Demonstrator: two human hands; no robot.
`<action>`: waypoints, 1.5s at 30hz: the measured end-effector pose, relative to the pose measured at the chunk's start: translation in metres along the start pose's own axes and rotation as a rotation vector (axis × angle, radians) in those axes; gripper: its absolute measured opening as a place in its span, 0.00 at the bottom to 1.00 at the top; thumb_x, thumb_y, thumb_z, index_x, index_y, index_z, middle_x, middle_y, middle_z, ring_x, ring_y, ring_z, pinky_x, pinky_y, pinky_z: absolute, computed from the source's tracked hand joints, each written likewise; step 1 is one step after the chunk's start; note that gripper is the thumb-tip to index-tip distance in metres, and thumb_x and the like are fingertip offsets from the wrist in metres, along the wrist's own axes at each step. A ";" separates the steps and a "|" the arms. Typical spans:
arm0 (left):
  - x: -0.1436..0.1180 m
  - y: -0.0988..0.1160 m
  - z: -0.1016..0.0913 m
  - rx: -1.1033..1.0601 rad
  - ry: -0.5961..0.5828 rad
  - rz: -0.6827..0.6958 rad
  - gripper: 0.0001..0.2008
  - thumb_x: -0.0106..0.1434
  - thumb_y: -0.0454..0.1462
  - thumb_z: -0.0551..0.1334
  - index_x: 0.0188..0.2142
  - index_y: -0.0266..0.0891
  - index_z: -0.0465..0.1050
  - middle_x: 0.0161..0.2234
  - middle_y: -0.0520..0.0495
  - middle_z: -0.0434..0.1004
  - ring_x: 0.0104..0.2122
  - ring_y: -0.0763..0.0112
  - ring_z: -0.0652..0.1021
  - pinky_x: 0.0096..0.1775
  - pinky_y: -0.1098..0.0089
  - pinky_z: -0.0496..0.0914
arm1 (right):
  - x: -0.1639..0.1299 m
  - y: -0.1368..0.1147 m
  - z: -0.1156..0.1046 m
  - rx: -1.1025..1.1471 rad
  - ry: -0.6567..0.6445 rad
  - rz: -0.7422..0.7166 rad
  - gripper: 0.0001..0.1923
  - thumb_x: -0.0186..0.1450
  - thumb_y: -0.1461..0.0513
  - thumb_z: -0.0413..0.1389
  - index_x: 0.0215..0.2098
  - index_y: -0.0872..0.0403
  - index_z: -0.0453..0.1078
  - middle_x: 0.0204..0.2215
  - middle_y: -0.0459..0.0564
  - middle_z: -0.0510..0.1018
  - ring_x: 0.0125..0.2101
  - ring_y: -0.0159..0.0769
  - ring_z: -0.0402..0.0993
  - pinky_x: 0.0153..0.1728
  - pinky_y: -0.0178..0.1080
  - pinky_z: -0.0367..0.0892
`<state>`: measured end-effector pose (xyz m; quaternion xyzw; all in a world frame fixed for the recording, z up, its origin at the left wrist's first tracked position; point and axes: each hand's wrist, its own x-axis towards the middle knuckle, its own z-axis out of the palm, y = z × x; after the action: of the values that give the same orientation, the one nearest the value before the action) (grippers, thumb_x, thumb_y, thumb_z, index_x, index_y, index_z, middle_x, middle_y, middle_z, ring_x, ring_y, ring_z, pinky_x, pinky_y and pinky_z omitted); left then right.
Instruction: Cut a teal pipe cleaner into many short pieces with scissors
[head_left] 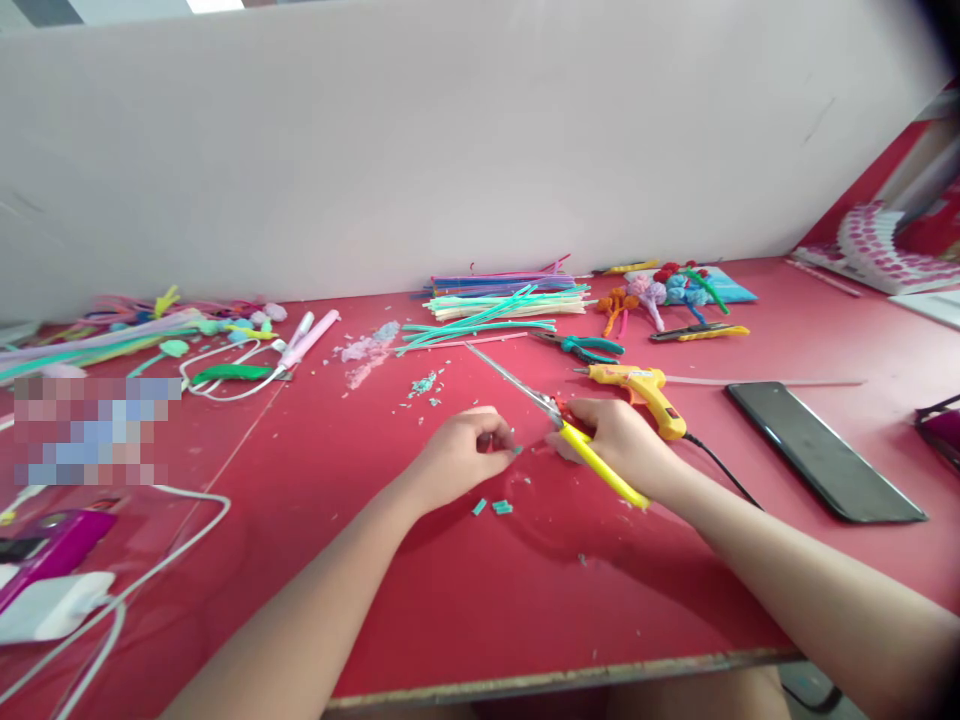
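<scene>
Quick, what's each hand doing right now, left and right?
Left hand: closed, pinching a small teal piece at its fingertips.
Right hand: closed on the yellow-handled scissors, blades pointing up and left over the red table.

no readable text, labels or numbers, pixelated patch (96,430) at left perhaps hiding some

**Hands, head view**

Both forearms are extended forward, bare, converging toward centre. The left hand (461,450) is curled palm-down, fingertips pinched together and pointed toward 3 o'clock. The right hand (619,445) is closed in a grip, knuckles up, directed toward 10 o'clock.
</scene>
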<state>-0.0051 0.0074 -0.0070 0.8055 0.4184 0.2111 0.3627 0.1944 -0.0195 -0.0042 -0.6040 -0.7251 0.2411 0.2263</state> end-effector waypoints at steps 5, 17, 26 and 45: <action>0.000 0.008 0.021 -0.165 0.084 0.029 0.05 0.53 0.38 0.58 0.25 0.38 0.67 0.24 0.52 0.64 0.25 0.75 0.66 0.28 0.73 0.61 | -0.007 -0.011 0.009 0.209 -0.142 -0.032 0.11 0.54 0.56 0.49 0.20 0.55 0.58 0.17 0.40 0.55 0.19 0.24 0.50 0.18 0.30 0.46; -0.004 0.009 0.026 -0.125 0.115 0.055 0.03 0.54 0.35 0.57 0.26 0.39 0.67 0.27 0.52 0.65 0.25 0.75 0.65 0.28 0.73 0.60 | -0.007 -0.010 0.012 0.178 -0.039 -0.001 0.10 0.52 0.59 0.50 0.18 0.54 0.54 0.15 0.38 0.52 0.19 0.24 0.49 0.17 0.30 0.44; 0.001 0.009 0.017 -0.429 0.287 -0.082 0.07 0.54 0.40 0.58 0.27 0.38 0.68 0.21 0.54 0.64 0.23 0.77 0.65 0.26 0.74 0.60 | -0.006 -0.005 0.006 -0.025 -0.001 -0.029 0.16 0.54 0.49 0.50 0.22 0.53 0.58 0.16 0.40 0.59 0.18 0.26 0.53 0.19 0.31 0.46; 0.003 0.001 0.007 -0.947 0.579 -0.022 0.04 0.53 0.35 0.60 0.27 0.35 0.68 0.21 0.53 0.66 0.22 0.78 0.69 0.25 0.75 0.64 | -0.005 -0.001 0.015 -0.454 0.101 -0.043 0.18 0.57 0.46 0.45 0.26 0.52 0.60 0.18 0.45 0.69 0.18 0.31 0.63 0.20 0.33 0.45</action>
<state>0.0016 0.0072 -0.0106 0.4593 0.3686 0.5852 0.5575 0.1855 -0.0257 -0.0153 -0.6352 -0.7611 0.0365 0.1259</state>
